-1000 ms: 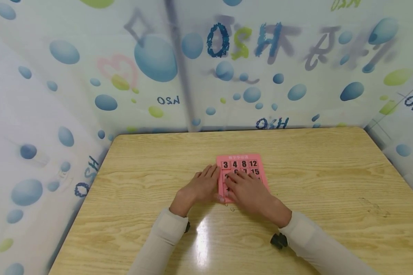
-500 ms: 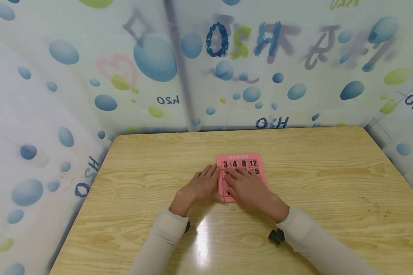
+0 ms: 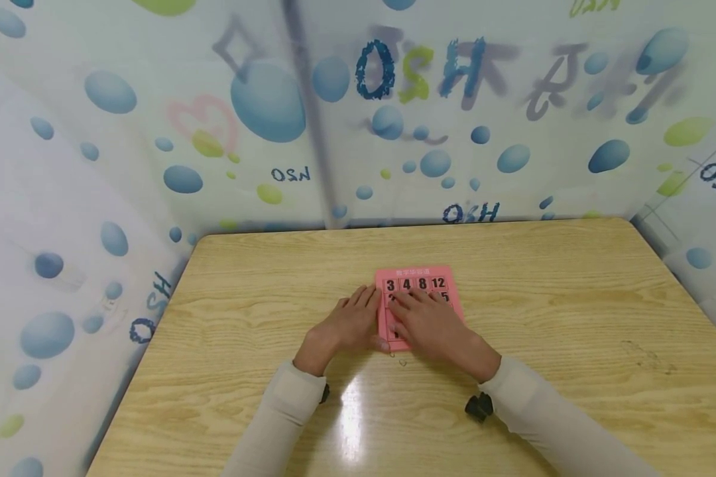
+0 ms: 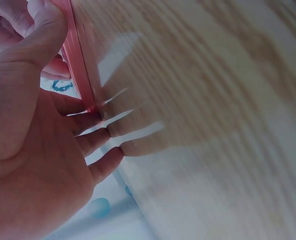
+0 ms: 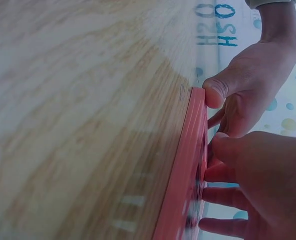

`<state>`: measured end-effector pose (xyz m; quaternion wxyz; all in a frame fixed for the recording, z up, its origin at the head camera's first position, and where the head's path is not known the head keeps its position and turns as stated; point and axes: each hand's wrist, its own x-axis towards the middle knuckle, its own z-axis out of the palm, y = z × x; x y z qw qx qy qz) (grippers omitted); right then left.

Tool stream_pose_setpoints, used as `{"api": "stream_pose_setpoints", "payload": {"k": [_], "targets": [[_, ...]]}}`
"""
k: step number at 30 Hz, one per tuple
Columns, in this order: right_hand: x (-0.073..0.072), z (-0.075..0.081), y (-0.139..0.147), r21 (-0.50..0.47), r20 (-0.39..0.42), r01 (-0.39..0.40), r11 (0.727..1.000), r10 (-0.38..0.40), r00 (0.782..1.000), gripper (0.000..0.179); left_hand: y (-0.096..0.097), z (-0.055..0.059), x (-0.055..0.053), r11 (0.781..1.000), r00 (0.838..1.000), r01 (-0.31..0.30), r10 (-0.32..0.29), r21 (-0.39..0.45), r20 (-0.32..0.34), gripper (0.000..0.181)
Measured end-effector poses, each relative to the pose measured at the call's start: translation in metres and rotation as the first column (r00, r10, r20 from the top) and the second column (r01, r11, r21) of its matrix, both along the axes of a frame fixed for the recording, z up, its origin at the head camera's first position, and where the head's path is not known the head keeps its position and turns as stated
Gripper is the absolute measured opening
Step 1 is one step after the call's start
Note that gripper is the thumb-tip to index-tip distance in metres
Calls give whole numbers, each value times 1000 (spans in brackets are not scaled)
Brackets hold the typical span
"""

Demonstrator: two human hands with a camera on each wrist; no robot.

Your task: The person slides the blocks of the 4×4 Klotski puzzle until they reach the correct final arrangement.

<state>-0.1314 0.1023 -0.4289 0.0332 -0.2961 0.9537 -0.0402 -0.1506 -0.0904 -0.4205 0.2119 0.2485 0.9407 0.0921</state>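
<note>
– How does the left hand (image 3: 352, 322) lie?

– Its fingers are extended, a little apart, with the tips beside the left edge of the pink board (image 3: 414, 272). Its thumb rests on the near left corner. It only touches the board.

– And the right hand (image 3: 432, 328)?

– It reaches over the board from the near right side. The fingers are almost straight, and the tips touch the tiles (image 3: 422, 284). Which tiles exactly, I cannot tell, because the hand covers them.

– What can be read there?

– The far row says 3, 4, 8, 12, upright for the person. Above it there is pale writing on the frame.

– Where is the board?

– Flat on the wooden surface (image 3: 262, 285), around the middle, between the hands.

– What is further out?

– Both arms wear light sleeves (image 3: 286, 394), and a black device (image 3: 479, 407) is at the right wrist. A bright reflection shines between the arms. Behind the surface stands a pale wall (image 3: 394, 189) with blue and green spots and lettering.
</note>
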Motion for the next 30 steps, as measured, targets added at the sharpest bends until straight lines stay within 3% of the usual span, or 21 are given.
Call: {"api": "stream_pose_setpoints", "payload": {"k": [9, 19, 30], "targets": [[3, -4, 4, 6, -60, -52, 999, 52, 997, 48, 0, 2, 1, 1000, 1000, -3, 3, 14, 16, 110], [20, 1, 12, -27, -113, -162, 986, 158, 981, 43, 0, 3, 1, 1000, 1000, -4, 4, 12, 1, 112], [29, 3, 9, -50, -108, -210, 976, 204, 973, 35, 0, 2, 1, 1000, 1000, -13, 13, 11, 3, 112]]}}
